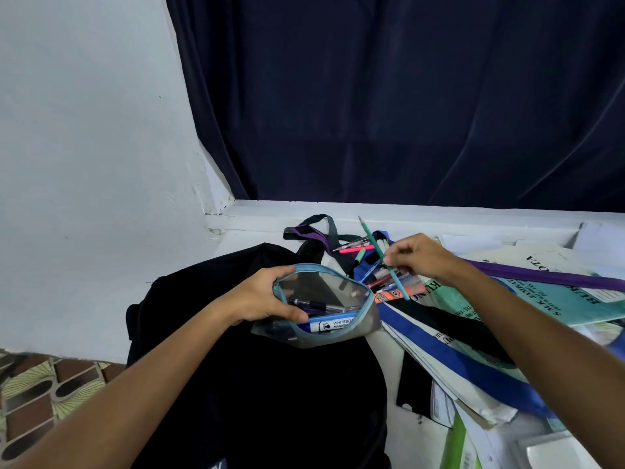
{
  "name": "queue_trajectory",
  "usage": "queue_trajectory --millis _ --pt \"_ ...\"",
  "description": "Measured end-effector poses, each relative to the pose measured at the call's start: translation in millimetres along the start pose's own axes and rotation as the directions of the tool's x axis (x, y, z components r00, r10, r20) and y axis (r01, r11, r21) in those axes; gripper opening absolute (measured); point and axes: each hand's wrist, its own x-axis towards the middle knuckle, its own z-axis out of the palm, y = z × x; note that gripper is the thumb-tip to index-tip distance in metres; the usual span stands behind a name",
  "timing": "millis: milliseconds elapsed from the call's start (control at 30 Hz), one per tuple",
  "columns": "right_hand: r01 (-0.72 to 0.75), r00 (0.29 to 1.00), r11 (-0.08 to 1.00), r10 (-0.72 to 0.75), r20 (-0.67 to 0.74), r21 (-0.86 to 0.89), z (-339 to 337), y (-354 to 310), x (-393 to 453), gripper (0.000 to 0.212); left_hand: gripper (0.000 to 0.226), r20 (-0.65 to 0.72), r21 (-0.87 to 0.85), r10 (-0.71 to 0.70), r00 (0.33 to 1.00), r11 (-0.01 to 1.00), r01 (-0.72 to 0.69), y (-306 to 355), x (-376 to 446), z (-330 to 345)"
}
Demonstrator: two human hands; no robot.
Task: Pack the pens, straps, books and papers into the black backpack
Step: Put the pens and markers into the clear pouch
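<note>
Clearly the packing is at an early stage: the left hand [267, 299] grips the rim of an open clear pencil pouch [324, 306] resting on the black backpack [257, 384], with a whiteboard marker [333, 324] and a few pens already inside. The right hand [419, 255], just beyond the pouch, pinches a teal pencil [382, 255]. Loose pens [355, 247], straps [541, 275], books [558, 299] and papers [456, 384] lie beside the backpack, unpacked.

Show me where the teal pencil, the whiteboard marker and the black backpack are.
teal pencil [372, 243], head view, upper shaft
whiteboard marker [333, 324], head view, white label
black backpack [270, 401], head view, front fabric
</note>
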Motion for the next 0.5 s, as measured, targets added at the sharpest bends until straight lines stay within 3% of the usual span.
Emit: queue_trajectory --millis 133,267,333,400,500 --pt "0.028 1.0 0.958 -0.031 0.006 0.285 8 -33 2 0.009 0.067 -0.01 -0.008 0.003 1.0 1.0 -0.003 2 -1 1" --pt "0.127 0.989 0.938 -0.142 0.024 0.321 29 -67 -3 0.01 0.089 -0.013 0.016 -0.018 1.0 1.0 0.019 1 -2 0" --pt "0.175 0.978 0.961 -0.194 0.072 0.215 42 -77 -5 0.01 0.11 -0.021 0.03 -0.031 0.999 0.999 0.031 2 -5 -1" --pt "0.236 0.962 0.971 -0.23 0.15 -0.025 53 -83 -6 0.01 0.117 -0.025 0.029 -0.029 0.999 0.999 0.03 2 -6 0" --pt "0.277 0.94 0.881 -0.164 0.3 -0.384 67 -84 -9 0.017 0.089 -0.029 0.019 -0.03 0.999 0.999 0.03 4 -7 1"
